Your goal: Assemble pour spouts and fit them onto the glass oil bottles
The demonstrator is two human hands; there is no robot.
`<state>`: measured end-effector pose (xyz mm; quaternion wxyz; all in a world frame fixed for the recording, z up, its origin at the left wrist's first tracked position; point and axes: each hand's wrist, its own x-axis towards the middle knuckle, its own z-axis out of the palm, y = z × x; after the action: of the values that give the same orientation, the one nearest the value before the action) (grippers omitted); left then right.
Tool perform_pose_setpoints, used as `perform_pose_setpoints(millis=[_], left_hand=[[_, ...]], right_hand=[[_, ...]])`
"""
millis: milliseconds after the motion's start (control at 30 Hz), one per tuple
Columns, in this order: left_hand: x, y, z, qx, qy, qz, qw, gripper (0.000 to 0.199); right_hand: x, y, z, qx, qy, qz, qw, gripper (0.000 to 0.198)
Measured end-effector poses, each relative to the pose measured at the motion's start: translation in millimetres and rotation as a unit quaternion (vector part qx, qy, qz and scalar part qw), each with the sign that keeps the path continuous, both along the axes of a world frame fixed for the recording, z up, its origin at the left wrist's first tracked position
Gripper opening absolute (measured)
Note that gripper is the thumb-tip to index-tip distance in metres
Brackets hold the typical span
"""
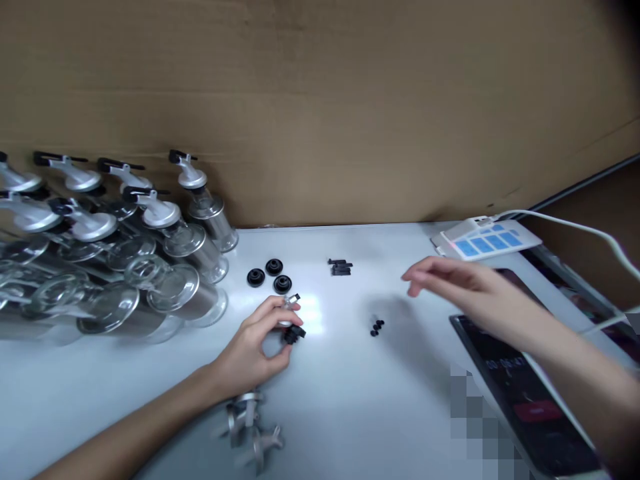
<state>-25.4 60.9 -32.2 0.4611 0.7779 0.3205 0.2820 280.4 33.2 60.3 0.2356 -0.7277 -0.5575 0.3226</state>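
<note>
Cardboard wall (320, 113) behind white table (350, 413). Left hand (253, 347) over table, thumb and fingers closed around silver pourer top (291, 302) with black stopper (293, 335) at its lower end, just nearer than three black discs (274, 267). Right hand (447, 279) raised right of small black caps (377, 327), fingertips bunched narrow; can't tell if they grip anything. Black strips (341, 268) farther back, between hands. Loose silver pieces (259, 440) below left wrist. Glass bottles (213, 217) grouped at left. Phone (517, 383) under right forearm.
</note>
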Motion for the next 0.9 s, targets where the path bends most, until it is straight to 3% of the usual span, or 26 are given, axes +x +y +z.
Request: perform_pose_setpoints(millis=[133, 267, 367, 633, 800, 900], left_hand=[[0, 0, 3.1, -0.006, -0.005, -0.022, 1.0, 0.035], [0, 1, 5.0, 0.006, -0.007, -0.036, 0.999, 0.037], [0, 2, 4.6, 0.014, -0.016, -0.05, 0.999, 0.034], [0, 2, 5.6, -0.026, -0.033, -0.081, 0.996, 0.042], [0, 2, 2.5, -0.14, -0.086, -0.03, 0.986, 0.06], [0, 4, 1.2, -0.218, -0.127, 0.003, 0.968, 0.047]], right_hand=[[-61, 2, -16, -0.007, 0.02, 0.095, 0.995, 0.026], [-108, 7, -34, 0.027, 0.064, 0.121, 0.99, 0.034], [-127, 9, -47, 0.048, 0.119, 0.139, 0.982, 0.024], [-123, -1, -71, 0.106, 0.187, 0.076, 0.974, 0.015], [-118, -6, -72, 0.119, 0.257, -0.009, 0.959, 0.017], [-116, -5, -69, 0.124, 0.274, -0.044, 0.953, 0.021]])
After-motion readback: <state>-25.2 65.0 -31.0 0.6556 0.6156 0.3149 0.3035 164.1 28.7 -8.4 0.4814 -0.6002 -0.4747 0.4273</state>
